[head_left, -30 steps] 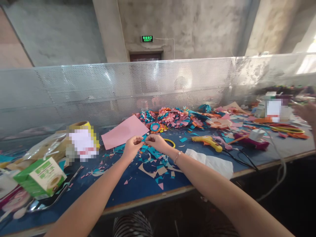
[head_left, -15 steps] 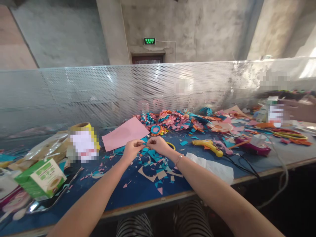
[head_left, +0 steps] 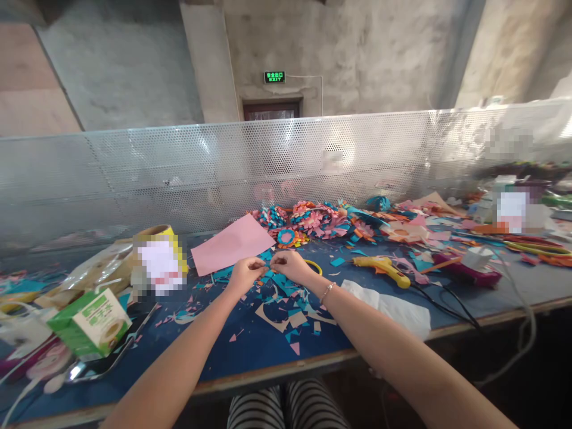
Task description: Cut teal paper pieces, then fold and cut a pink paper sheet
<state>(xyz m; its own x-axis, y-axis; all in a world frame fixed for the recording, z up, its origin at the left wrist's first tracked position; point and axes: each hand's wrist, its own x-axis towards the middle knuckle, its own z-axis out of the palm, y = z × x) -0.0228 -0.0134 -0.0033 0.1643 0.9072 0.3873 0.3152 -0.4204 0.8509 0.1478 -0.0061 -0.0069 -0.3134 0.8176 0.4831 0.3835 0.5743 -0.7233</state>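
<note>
Blue paper scraps (head_left: 281,282) lie scattered on the tabletop (head_left: 214,360) directly under and around your fingertips, mixed with pink and pale bits. Your left hand (head_left: 245,275) and your right hand (head_left: 295,268) meet just above this litter, their fingertips almost touching. Both have thumb and fingers drawn together in a pinch; if a small piece sits between them, it is too tiny and too covered to make out, so whether either hand grips anything cannot be told.

The pink sheet (head_left: 233,243) lies flat just beyond your left hand, its near right corner close to your fingers. A yellow loop (head_left: 315,266) shows just past your right hand, partly hidden by it. Farther back, a heap of paper flowers (head_left: 313,219) rests near the perforated screen (head_left: 214,173).

Both your forearms reach forward from the lower corners and slant inward to a point near the middle of the table. Your left wrist is nearly in line with its forearm, the back of the hand upward; your right hand angles in from the other side, its knuckles upward, a bracelet (head_left: 328,292) around the wrist. To the right of that wrist, well apart from your fingers, lies a yellow glue gun (head_left: 382,268), with crumpled white tissue (head_left: 393,308) nearer you.
</note>
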